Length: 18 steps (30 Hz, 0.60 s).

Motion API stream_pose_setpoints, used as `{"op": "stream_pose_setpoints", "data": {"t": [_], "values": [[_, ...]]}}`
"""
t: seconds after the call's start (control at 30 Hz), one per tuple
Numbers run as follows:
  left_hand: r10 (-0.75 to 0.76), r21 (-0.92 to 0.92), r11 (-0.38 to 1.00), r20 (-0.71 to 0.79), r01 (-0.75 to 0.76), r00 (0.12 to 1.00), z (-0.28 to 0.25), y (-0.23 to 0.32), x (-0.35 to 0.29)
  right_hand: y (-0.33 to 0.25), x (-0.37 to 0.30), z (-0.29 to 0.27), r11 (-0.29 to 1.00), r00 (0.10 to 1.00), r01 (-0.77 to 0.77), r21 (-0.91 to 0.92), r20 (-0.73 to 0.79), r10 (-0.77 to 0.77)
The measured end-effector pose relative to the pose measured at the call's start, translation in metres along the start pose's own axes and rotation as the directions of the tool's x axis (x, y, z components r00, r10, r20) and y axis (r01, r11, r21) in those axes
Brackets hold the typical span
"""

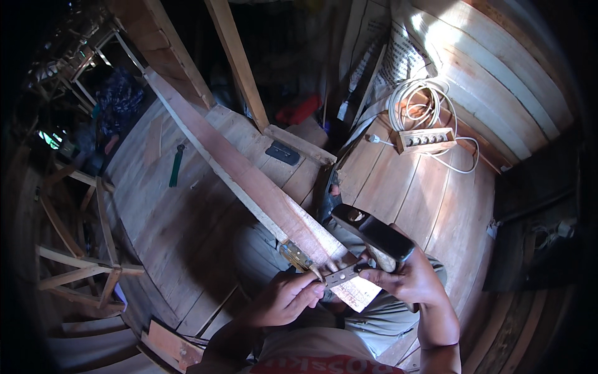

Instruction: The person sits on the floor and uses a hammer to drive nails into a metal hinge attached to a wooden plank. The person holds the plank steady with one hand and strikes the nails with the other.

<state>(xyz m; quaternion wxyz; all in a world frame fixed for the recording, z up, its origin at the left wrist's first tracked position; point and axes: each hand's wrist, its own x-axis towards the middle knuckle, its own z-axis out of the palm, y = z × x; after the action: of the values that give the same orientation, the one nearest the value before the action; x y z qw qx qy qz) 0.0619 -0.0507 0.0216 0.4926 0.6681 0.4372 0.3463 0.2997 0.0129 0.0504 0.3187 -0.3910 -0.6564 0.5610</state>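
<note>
Board of reddish-brown wood, long and flat (240, 165), just one, slants from 10 o'clock to 5 o'clock, its near end over the person's lap. Toward that end sit two metal pieces: one dark, flat strip with holes (341, 276) across the face, one brass-coloured, hinge-like piece (293, 254) at the left edge; whether they join cannot be told. One black-headed hammer with a pale handle (374, 234) is held just above.

Two bare hands work here. The left hand (289, 300), fingers bent, pinches thumb and forefinger together at the strip's left end. The right hand (406, 274) curls closed around the hammer's handle close under its head, thumb by the strip's right end.

Bent legs in greyish trousers (380, 321) rest on a pale plank floor (215, 249). One green, slender tool (177, 167) lies at 9 o'clock, one black, rounded-rectangular object (282, 153) at 11. At 2 o'clock are one coil of white cable (398, 103), one wooden-cased socket strip (408, 143) and a sunlit plank wall (498, 68).
</note>
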Motion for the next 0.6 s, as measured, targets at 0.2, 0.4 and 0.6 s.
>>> {"op": "stream_pose_setpoints", "data": {"t": [0.2, 0.4, 0.6], "values": [[0.157, 0.208, 0.971, -0.186, -0.117, 0.970, -0.003, -0.009, -0.008, -0.003, -0.002, 0.000, 0.995, 0.992, -0.101, 0.025, -0.072, 0.102], [0.561, 0.709, 0.662, -0.253, -0.244, 0.788, -0.042, -0.007, -0.011, 0.007, -0.010, -0.001, 0.964, 0.965, -0.177, 0.197, -0.156, 0.209], [0.512, 0.781, 0.453, 0.167, -0.430, 0.843, -0.067, 0.007, 0.020, 0.008, -0.010, 0.001, 0.952, 0.956, -0.225, 0.208, -0.144, 0.257]]}}
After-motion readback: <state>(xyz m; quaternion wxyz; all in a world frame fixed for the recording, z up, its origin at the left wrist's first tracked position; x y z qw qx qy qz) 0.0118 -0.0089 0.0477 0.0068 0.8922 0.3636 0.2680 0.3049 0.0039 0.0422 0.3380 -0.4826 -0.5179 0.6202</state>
